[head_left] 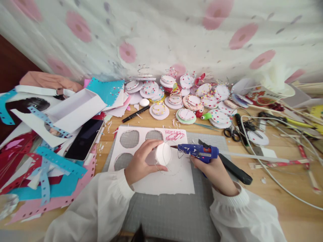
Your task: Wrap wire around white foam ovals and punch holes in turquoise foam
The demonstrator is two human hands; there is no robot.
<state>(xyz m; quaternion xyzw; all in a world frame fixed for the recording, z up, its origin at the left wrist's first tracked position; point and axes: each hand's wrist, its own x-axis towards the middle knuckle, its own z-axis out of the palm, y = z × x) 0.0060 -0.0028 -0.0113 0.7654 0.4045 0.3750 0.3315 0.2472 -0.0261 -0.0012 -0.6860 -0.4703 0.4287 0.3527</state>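
Note:
My left hand (pixel 142 159) grips a small round white paper piece (pixel 163 154) by its edge, thumb below and fingers above. A thin, clear wire loop hangs about the piece; how it is attached I cannot tell. In my right hand (pixel 217 171) is a blue glue gun (pixel 198 152), its nozzle pointing left, close to the right edge of the white piece. A clear glue stick sticks out of the gun's back. Beneath both hands lies a white sheet (pixel 148 183) with round holes cut in it, on a grey cutting mat (pixel 176 215).
Several round paper pieces trimmed with colored beads (pixel 186 114) crowd the back. Paper scraps, a phone (pixel 84 139) and a white box (pixel 75 109) fill the left. A black marker (pixel 135 113) lies behind the sheet. Scissors (pixel 232 133), a black cutter (pixel 236 169) and a white cable (pixel 272 181) are at right.

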